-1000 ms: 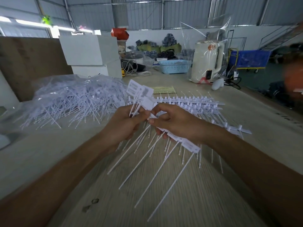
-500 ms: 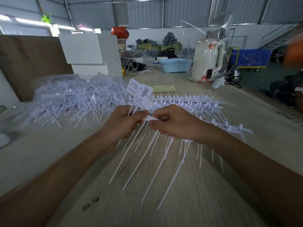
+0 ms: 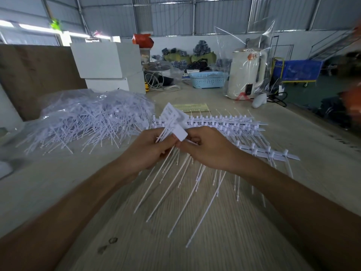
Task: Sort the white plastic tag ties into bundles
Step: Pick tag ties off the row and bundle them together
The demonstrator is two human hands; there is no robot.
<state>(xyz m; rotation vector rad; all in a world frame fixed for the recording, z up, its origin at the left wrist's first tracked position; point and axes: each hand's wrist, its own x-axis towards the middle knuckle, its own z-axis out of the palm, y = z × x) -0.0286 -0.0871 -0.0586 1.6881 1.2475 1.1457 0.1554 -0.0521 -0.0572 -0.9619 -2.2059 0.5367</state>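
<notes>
**Tag ties mid-gather: fan held loosely above the table**

We see both hands meeting over the wooden table (image 3: 195, 241). The left hand (image 3: 148, 151) is clenched around a small bundle of tag ties (image 3: 172, 122), flat label heads fanned upward, thin tails slanting down toward us. The right hand (image 3: 209, 151) pinches one more tag tie (image 3: 180, 133) by its label, held against the bundle, with further tails trailing below its palm.

Behind the hands lie the moulded tie strips (image 3: 224, 124), still joined on their runners. To the left sits the loose heap of tag ties (image 3: 93, 118), partly on clear plastic wrap.

Risks, as we judge them:
- The tails splay wide; they could snag the strips beneath and drag one along.
- The left grip sits just under the heads, so a slack squeeze may let ties slide out.
- Uneven heads would make a ragged bundle.
- Dropped ties near the heap would be lost among the unsorted stock.
</notes>
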